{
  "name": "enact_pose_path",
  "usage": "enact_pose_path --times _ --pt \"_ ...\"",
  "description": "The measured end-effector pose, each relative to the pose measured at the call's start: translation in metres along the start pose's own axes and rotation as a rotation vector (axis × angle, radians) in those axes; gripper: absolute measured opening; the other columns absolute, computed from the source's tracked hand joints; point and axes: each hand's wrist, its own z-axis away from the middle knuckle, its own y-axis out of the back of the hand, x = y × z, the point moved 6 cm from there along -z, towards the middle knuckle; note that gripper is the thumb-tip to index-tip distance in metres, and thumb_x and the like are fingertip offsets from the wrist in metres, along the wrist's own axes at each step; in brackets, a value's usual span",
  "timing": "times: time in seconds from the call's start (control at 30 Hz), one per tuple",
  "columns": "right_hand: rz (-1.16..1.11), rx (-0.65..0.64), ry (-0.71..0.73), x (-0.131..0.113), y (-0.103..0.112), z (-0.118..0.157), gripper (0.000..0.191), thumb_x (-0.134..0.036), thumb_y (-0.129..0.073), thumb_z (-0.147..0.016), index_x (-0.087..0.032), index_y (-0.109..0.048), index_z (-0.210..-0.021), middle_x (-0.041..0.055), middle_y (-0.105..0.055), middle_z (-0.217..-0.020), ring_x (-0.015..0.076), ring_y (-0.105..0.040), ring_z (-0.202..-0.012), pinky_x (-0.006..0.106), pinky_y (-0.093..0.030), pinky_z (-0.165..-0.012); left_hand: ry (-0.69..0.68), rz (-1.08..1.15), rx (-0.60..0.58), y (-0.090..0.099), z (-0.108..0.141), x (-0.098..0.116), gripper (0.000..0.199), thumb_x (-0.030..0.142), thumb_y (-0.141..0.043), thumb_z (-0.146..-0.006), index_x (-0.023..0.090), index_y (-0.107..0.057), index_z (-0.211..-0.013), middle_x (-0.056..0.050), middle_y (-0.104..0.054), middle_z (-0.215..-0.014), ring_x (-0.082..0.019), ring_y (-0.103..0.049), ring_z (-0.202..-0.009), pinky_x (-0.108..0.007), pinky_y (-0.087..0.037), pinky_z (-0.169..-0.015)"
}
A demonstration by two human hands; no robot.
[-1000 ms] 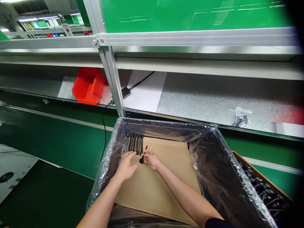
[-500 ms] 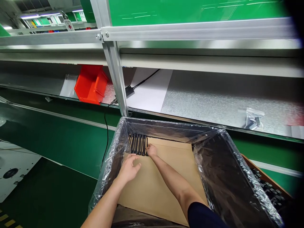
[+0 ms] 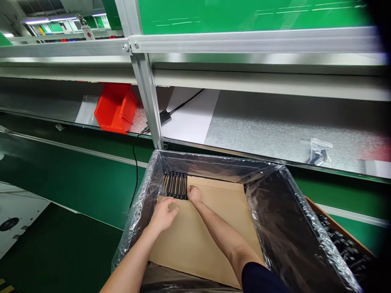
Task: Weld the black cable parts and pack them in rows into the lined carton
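Several slim black parts (image 3: 176, 185) stand side by side in a row at the back left of a plastic-lined box (image 3: 214, 160). They rest on a brown cardboard sheet (image 3: 210, 232). My right hand (image 3: 194, 194) is at the right end of the row, its fingers bent close beside the last part; whether they still touch it is too small to tell. Just in front of the row, my left hand (image 3: 164, 212) hovers over the cardboard's left side, thumb and fingers apart, holding nothing.
An orange-brown box of black parts (image 3: 342, 240) stands at the right. Behind, a metal shelf (image 3: 259, 122) holds a red bin (image 3: 116, 108), a black adapter (image 3: 165, 117) and a small clear bag (image 3: 319, 152). A metal post (image 3: 148, 97) rises behind the box's left corner.
The black part at my right hand has shifted left against the row, leaving no visible gap. My left hand has barely moved. The camera view has shifted slightly.
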Motion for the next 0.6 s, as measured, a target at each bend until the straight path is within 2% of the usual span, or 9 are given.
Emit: enact_pose_path --times 0.1,0.23,0.33,0.43,0.47,0.53,0.6 --pt "-0.011 -0.066 -0.004 0.009 0.015 0.010 0.025 -0.022 -0.050 -0.089 -0.011 -0.066 -0.105 0.0176 -0.068 -0.105 0.0227 -0.063 -0.101 0.025 -0.045 -0.083 -0.016 -0.008 0.007 0.000 -0.001 -0.001 0.028 0.026 -0.059 -0.076 0.020 -0.068 -0.101 -0.009 -0.061 -0.120 -0.018 -0.062 -0.085 -0.031 -0.047 -0.077" --pt "-0.024 -0.173 -0.014 0.014 0.050 0.031 0.009 -0.020 -0.063 -0.079 -0.014 -0.069 -0.076 0.0100 -0.069 -0.073 0.0202 -0.067 -0.075 0.023 -0.046 -0.065 -0.043 0.002 0.009 0.001 -0.004 -0.002 0.026 0.025 -0.060 -0.074 0.019 -0.069 -0.098 -0.010 -0.063 -0.117 -0.020 -0.063 -0.088 -0.032 -0.047 -0.078" --pt "-0.106 -0.285 -0.008 0.008 0.090 0.055 0.010 -0.022 -0.068 -0.075 -0.014 -0.068 -0.069 0.0030 -0.061 -0.055 0.0148 -0.060 -0.051 0.022 -0.043 -0.052 -0.076 0.015 0.002 0.002 -0.006 0.001 0.026 0.026 -0.061 -0.073 0.018 -0.069 -0.097 -0.010 -0.066 -0.111 -0.023 -0.063 -0.097 -0.033 -0.047 -0.084" --pt "-0.319 -0.388 0.099 0.001 0.150 0.087 0.016 -0.027 -0.070 -0.073 -0.015 -0.070 -0.083 -0.0007 -0.059 -0.054 0.0113 -0.056 -0.047 0.020 -0.043 -0.049 -0.126 0.027 -0.022 -0.001 -0.007 0.006 0.027 0.029 -0.060 -0.074 0.018 -0.070 -0.097 -0.010 -0.068 -0.107 -0.024 -0.063 -0.100 -0.036 -0.046 -0.090" --pt "-0.420 -0.360 0.139 0.002 0.178 0.099 0.025 -0.029 -0.071 -0.073 -0.016 -0.070 -0.094 -0.0014 -0.061 -0.057 0.0108 -0.056 -0.049 0.020 -0.044 -0.050 -0.141 0.025 -0.036 -0.002 -0.007 0.008 0.028 0.031 -0.059 -0.074 0.018 -0.070 -0.097 -0.010 -0.069 -0.107 -0.025 -0.063 -0.100 -0.037 -0.045 -0.091" --pt "-0.624 -0.166 0.235 0.014 0.242 0.123 0.039 -0.032 -0.069 -0.075 -0.019 -0.065 -0.111 -0.0020 -0.063 -0.063 0.0095 -0.056 -0.052 0.020 -0.046 -0.053 -0.158 0.000 -0.063 -0.007 -0.007 0.010 0.030 0.034 -0.058 -0.075 0.017 -0.070 -0.097 -0.011 -0.069 -0.106 -0.026 -0.063 -0.100 -0.038 -0.046 -0.091" --pt "-0.786 0.151 0.301 0.042 0.307 0.151 0.044 -0.035 -0.065 -0.078 -0.018 -0.059 -0.118 -0.0012 -0.064 -0.068 0.0089 -0.056 -0.055 0.020 -0.047 -0.054 -0.174 -0.035 -0.083 -0.011 -0.006 0.011 0.032 0.037 -0.058 -0.074 0.017 -0.069 -0.097 -0.011 -0.069 -0.108 -0.026 -0.063 -0.100 -0.038 -0.045 -0.092"
